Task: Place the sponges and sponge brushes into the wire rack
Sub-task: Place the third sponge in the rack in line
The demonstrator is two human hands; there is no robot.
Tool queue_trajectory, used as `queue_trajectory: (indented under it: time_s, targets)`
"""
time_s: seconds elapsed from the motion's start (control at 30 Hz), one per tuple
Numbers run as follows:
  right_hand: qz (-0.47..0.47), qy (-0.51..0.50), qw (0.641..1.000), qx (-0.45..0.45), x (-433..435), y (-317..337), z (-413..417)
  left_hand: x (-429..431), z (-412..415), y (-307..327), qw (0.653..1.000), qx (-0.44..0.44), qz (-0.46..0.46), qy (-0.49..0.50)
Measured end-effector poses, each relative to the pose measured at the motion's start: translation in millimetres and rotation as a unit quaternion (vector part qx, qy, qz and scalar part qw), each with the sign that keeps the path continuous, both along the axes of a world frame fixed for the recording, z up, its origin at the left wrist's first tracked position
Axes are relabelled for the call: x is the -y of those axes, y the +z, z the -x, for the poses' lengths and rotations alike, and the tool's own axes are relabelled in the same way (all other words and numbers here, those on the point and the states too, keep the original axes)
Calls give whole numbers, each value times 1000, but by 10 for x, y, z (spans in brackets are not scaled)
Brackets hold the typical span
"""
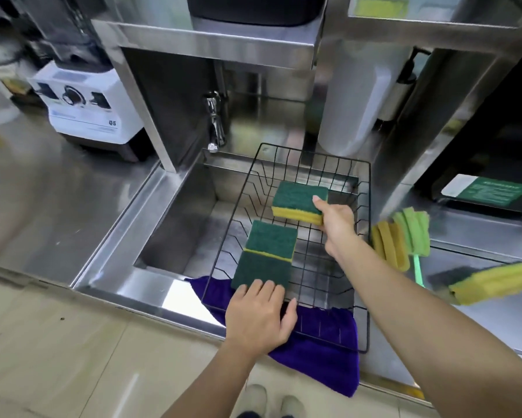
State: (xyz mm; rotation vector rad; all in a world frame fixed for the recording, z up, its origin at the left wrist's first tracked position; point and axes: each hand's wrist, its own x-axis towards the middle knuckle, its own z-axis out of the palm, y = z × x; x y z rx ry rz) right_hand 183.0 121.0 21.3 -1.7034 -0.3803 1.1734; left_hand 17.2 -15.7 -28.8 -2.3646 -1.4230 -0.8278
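A black wire rack (363, 236) sits over the sink. Two green-and-yellow sponges lie inside it, one (272, 239) behind the other (261, 270). My left hand (258, 315) rests at the rack's front edge, fingertips on the nearer sponge. My right hand (335, 221) grips a third green-and-yellow sponge (299, 200) above the rack's back part. Right of the rack on the counter lie a yellow sponge brush (389, 245), a green sponge brush (413, 233) with a green handle, and another yellow sponge brush (495, 283).
A purple cloth (320, 354) hangs over the sink's front edge under the rack. The steel sink (175, 236) has a tap (216, 122) at the back. A white blender base (84, 107) stands on the left counter. Steel shelf posts rise behind.
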Motion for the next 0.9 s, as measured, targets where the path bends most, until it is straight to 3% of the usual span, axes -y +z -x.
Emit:
queue_trajectory:
  time_s: [0.23,0.57,0.73,0.9]
  targets:
    - [20,103,993,51,-85,-158,227,8,-3,-15,1000,8,27,4]
    - [35,158,974,156,-44,-161,207,-4,-70,17,999,9,32,-15]
    - [70,225,932,277,-129,-147,129,-36,-66,51,1000,11,26,-8]
    - [75,241,938,240,-103,-201,146,10,-5,4,999,5,33,3]
